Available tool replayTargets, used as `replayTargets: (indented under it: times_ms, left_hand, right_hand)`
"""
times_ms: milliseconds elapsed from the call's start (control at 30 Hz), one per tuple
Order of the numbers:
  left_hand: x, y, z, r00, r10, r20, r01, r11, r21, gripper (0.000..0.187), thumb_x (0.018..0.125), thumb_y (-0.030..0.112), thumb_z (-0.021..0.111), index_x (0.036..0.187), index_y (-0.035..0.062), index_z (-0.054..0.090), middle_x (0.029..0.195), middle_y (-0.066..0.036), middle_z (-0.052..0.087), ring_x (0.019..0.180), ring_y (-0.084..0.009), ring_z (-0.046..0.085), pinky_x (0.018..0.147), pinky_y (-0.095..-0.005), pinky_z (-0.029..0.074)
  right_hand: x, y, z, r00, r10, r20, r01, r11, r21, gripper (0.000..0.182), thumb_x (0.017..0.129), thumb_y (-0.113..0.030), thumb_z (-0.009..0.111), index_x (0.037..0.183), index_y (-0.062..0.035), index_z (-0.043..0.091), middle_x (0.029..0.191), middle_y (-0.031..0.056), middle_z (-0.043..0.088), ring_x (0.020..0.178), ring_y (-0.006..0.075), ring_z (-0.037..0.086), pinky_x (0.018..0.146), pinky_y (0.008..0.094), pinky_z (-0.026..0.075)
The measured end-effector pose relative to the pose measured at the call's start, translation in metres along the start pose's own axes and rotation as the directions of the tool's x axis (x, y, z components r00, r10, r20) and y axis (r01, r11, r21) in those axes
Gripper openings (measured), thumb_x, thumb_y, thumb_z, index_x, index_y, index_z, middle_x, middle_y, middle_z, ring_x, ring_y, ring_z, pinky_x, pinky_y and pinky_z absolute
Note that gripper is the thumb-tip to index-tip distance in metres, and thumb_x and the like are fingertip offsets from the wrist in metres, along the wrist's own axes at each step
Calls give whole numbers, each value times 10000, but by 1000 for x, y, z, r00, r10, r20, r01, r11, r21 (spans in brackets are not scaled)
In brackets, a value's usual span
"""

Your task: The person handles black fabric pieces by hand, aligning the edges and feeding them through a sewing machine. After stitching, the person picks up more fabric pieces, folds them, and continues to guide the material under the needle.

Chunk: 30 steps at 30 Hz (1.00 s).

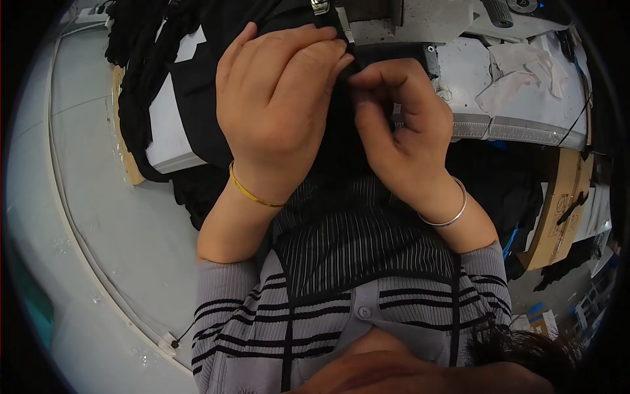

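Observation:
Black cloth (197, 98) lies under and between my hands, beside a metal sewing machine foot (319, 6) at the top edge of the head view. My left hand (275, 98) is bent over the cloth, its fingertips drawn together at the cloth's edge near the foot. A yellow bangle circles that wrist. Close beside it, my right hand (407, 121) has its thumb and curled index finger closed on the same dark edge. A silver bangle is on the right wrist. The exact bit of cloth between the fingertips is mostly hidden.
Right of my hands is the white machine bed (462, 82), with a ruler strip (505, 129) along its front and torn paper (522, 72) on top. A cardboard box (558, 210) stands lower right. More black cloth (138, 79) hangs over the table's left side. A cable runs along the floor at left.

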<state>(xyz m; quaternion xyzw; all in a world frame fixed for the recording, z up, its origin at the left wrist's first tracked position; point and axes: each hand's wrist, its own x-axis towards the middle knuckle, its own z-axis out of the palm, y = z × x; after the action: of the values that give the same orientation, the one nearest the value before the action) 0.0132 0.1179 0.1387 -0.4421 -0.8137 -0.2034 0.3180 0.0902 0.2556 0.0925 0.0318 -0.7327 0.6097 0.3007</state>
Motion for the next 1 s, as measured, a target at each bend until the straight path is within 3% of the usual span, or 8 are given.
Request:
replayTargets:
  times_ms: [333,467,600,667,733,767,867,1000]
  left_hand:
    - [8,-13,-11,975,-134,175,152,984,-93,234,831,-31,756,1061,1,725,1069,-134,702,1029,-238,695,992,-365,505]
    - [-62,-25,-6,839,-536,-98,463,796,-389,415,861,139,800,1230,29,644,1171,-87,687,1044,-201,664,1020,-380,491]
    - [-93,-69,-60,488,-722,490,873,409,-267,250,963,70,682,1183,-47,666,998,-46,699,986,-95,604,903,-246,477]
    - [-55,-101,-83,673,-598,434,713,681,-167,185,968,58,659,1130,-24,691,926,-33,685,929,-89,596,854,-254,487]
    - [-8,-151,-99,890,-267,369,177,949,260,231,951,78,689,1165,-8,670,969,-48,680,936,-127,625,853,-271,502]
    - [8,-163,-105,930,-73,361,-132,849,511,273,935,86,714,1187,-2,654,996,-57,674,945,-155,642,858,-286,511]
    - [17,-106,-85,999,44,-28,-31,926,376,341,926,18,693,1263,40,647,1138,-58,701,1058,-185,671,943,-310,519]
    - [-55,5,-43,904,-427,-2,416,881,-225,381,871,110,800,1193,8,622,1065,-104,655,925,-211,645,851,-338,523]
  right_hand:
    - [12,-1,14,993,106,58,-108,994,19,179,895,29,688,1049,-7,602,795,4,651,726,49,605,675,202,488]
    - [6,-2,10,955,290,56,-294,951,96,204,924,-56,735,1065,-14,594,741,-31,625,682,28,553,652,179,442]
    - [-2,1,6,832,486,268,-548,794,262,190,982,-120,692,1105,-13,594,775,-39,629,704,27,546,688,169,442]
    - [-13,1,8,749,493,442,-644,699,312,211,1037,-178,626,1172,-19,593,836,-36,636,751,35,565,723,182,473]
    - [-23,-5,15,715,486,503,-696,561,448,222,1048,-195,608,1181,-17,598,864,-27,639,780,41,582,744,192,490]
    - [-26,-8,19,683,461,566,-729,393,560,236,1059,-212,590,1189,-15,603,892,-19,643,808,47,598,765,202,507]
    - [-33,-23,16,679,532,505,-729,411,548,203,1058,-202,586,1123,-15,631,899,-21,634,795,57,606,782,233,535]
    - [-40,-16,6,803,501,323,-591,740,322,230,1014,-222,639,969,3,650,675,-26,531,623,47,485,612,237,462]
